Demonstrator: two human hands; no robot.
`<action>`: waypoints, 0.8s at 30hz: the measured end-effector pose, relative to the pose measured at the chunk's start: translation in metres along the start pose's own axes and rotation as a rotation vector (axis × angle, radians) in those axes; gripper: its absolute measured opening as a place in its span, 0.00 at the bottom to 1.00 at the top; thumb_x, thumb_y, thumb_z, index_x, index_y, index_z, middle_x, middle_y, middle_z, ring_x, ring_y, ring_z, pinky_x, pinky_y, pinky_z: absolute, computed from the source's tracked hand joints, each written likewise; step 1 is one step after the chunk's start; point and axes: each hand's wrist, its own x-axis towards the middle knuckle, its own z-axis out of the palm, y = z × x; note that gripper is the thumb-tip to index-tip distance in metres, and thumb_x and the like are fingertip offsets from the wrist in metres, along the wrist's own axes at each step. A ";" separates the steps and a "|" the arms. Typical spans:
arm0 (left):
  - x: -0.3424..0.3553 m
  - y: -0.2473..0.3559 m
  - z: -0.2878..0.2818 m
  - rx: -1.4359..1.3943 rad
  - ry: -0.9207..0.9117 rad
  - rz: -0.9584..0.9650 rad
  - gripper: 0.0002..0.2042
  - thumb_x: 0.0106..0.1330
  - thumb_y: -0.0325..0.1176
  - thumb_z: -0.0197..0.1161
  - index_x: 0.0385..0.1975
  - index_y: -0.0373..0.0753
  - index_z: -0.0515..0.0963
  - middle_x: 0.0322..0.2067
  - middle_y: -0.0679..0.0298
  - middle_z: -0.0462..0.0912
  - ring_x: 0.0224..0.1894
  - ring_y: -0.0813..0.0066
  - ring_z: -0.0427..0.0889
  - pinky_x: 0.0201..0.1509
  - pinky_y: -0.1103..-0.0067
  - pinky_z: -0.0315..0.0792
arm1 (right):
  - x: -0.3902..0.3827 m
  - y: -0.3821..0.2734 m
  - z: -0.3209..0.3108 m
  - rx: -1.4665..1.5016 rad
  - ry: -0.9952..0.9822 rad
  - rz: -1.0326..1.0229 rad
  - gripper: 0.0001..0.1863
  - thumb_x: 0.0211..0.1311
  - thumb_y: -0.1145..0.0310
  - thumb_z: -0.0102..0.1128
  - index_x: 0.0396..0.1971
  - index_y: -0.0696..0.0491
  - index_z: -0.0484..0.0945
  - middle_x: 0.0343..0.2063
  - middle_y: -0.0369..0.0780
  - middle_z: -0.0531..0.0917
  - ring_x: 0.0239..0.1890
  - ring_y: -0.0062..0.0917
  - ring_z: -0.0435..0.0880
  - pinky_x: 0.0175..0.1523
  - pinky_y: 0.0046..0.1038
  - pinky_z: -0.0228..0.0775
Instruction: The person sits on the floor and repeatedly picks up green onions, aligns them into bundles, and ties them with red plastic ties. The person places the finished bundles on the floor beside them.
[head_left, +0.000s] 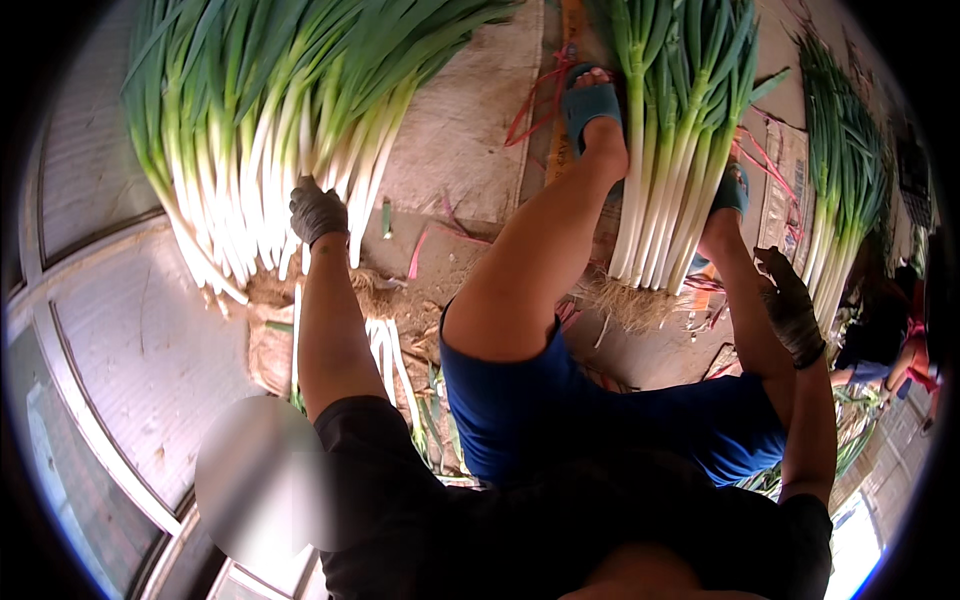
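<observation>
A wide heap of long green onions [235, 150] lies at the left, green tops away from me and white stalks toward me. At its near right part my left hand [318, 212], in a dark glove, is closed round the white stalk of one onion. Between my feet lies a thick bunch of green onions [668, 190], its roots [632, 303] toward me. My right hand [790, 308], also gloved, hovers beside my right knee, to the right of that bunch. Its fingers are bent and a little apart, with nothing visible in them.
Another row of green onions [838, 180] lies at the far right. Red ties [540, 100] are strewn over the floor near my sandals [592, 105]. Loose soil and more onion stalks [392, 360] lie under my left arm. A framed panel [130, 350] stands along the left. Another person [905, 350] is at the right edge.
</observation>
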 end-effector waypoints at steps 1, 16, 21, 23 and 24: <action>0.004 0.004 0.001 0.029 -0.038 -0.003 0.21 0.59 0.39 0.64 0.52 0.42 0.72 0.46 0.50 0.78 0.47 0.51 0.80 0.49 0.60 0.75 | 0.000 0.002 -0.003 -0.083 -0.006 -0.036 0.20 0.67 0.68 0.56 0.57 0.56 0.71 0.52 0.43 0.77 0.57 0.31 0.75 0.63 0.29 0.63; -0.076 0.004 -0.121 -1.316 -0.940 -0.226 0.10 0.66 0.42 0.58 0.41 0.46 0.76 0.20 0.73 0.69 0.17 0.82 0.64 0.19 0.81 0.61 | -0.018 0.012 0.010 -0.082 0.018 -0.133 0.21 0.63 0.75 0.58 0.56 0.57 0.70 0.50 0.42 0.78 0.53 0.31 0.76 0.58 0.28 0.69; -0.172 0.009 -0.189 -1.601 -1.047 -0.379 0.09 0.67 0.41 0.60 0.39 0.44 0.74 0.20 0.70 0.70 0.15 0.81 0.64 0.17 0.81 0.60 | -0.065 -0.091 0.007 0.134 0.063 -0.242 0.15 0.67 0.71 0.54 0.52 0.57 0.73 0.43 0.42 0.79 0.45 0.30 0.78 0.52 0.29 0.70; -0.204 -0.004 -0.207 -1.694 -1.055 -0.311 0.09 0.68 0.40 0.59 0.41 0.43 0.73 0.20 0.70 0.70 0.14 0.81 0.64 0.17 0.81 0.60 | -0.081 -0.110 0.018 0.388 -0.064 -0.113 0.15 0.67 0.72 0.53 0.52 0.56 0.73 0.42 0.40 0.79 0.43 0.26 0.78 0.50 0.28 0.71; -0.218 0.001 -0.218 -1.692 -1.052 -0.290 0.09 0.68 0.39 0.59 0.42 0.43 0.73 0.20 0.70 0.70 0.15 0.82 0.64 0.17 0.82 0.60 | -0.091 -0.109 0.022 0.373 -0.047 -0.177 0.15 0.66 0.73 0.54 0.52 0.55 0.73 0.41 0.40 0.79 0.42 0.25 0.79 0.49 0.26 0.72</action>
